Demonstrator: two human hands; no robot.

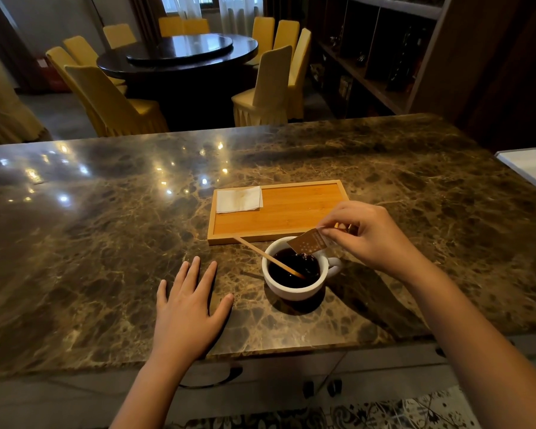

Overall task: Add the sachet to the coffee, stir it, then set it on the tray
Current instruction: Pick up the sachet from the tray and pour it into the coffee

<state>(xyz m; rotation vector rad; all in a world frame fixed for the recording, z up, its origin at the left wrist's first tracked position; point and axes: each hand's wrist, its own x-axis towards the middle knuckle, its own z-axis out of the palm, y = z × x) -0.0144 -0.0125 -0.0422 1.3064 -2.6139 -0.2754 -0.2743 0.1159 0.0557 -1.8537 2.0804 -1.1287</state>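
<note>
Left hand (190,308) lies flat, palm down, fingers spread; right hand (367,235) is raised with wrist bent, thumb and fingertips pinched together, forearm extended from lower right.

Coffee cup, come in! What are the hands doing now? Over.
Right hand tipping sachet over coffee cup. Left hand flat on counter, empty. Stir stick resting in cup. Tray behind, napkin on its left end.

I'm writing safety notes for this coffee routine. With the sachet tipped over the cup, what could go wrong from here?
1. The cup looks quite full, so carrying it to the tray may slop coffee.
2. The stir stick leans loose over the rim; the right hand or the sachet could knock it out.
3. The left hand lies flat on the counter, not steadying the cup.
</note>
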